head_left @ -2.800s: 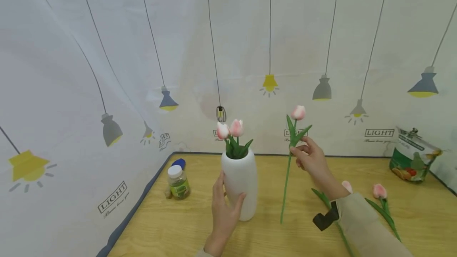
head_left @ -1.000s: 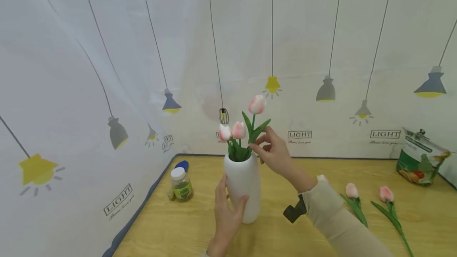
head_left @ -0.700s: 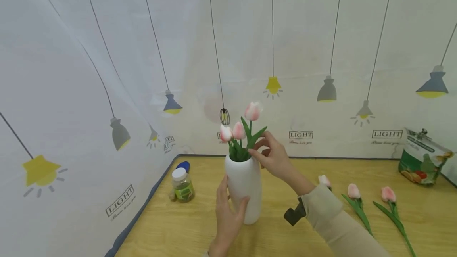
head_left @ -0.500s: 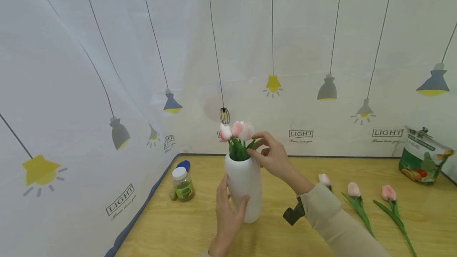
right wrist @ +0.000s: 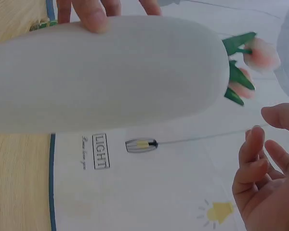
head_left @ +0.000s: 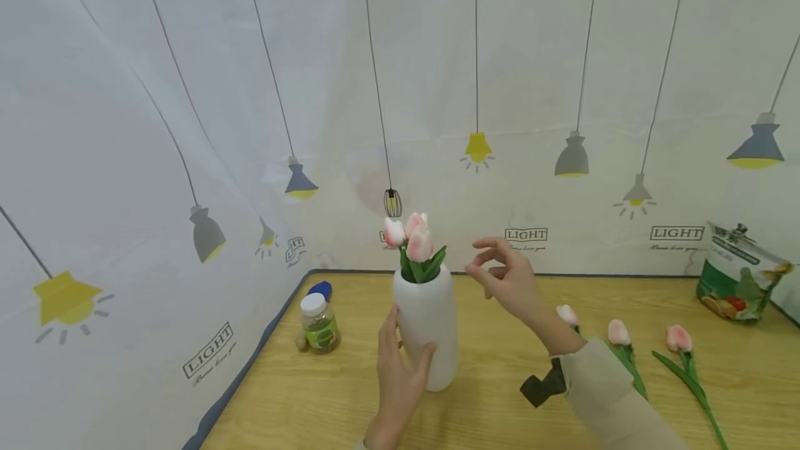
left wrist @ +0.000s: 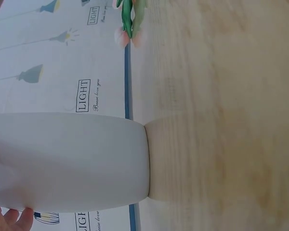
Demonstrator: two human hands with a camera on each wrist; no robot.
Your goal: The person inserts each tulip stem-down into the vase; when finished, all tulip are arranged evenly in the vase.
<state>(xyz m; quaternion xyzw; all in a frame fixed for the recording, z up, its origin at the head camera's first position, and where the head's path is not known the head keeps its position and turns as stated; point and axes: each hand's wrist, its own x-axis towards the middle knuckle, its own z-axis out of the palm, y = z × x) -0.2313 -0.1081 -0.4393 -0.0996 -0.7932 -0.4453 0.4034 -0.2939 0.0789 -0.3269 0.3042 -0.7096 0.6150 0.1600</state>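
Note:
A tall white vase [head_left: 431, 332] stands upright on the table, with three pink-and-white tulips [head_left: 420, 245] in its mouth, their leaves just above the rim. My left hand [head_left: 398, 380] grips the vase's lower left side, thumb across the front; in the left wrist view its fingertips touch the vase [left wrist: 72, 161]. My right hand [head_left: 509, 283] is in the air to the right of the vase mouth, fingers loosely bent and holding nothing. The right wrist view shows that hand [right wrist: 269, 183] apart from the vase [right wrist: 111, 72] and its flowers [right wrist: 261, 55].
Three more tulips lie on the table [head_left: 487, 415] at the right, one of them [head_left: 679, 339] farthest right. A green and white pouch [head_left: 737, 276] stands at the back right. Left of the vase are a white-lidded jar [head_left: 320, 325] and a blue object [head_left: 321, 289].
My right hand has carried a third tulip to the vase and lowered it in, then let go and moved away to the right. The left hand still grips the vase.

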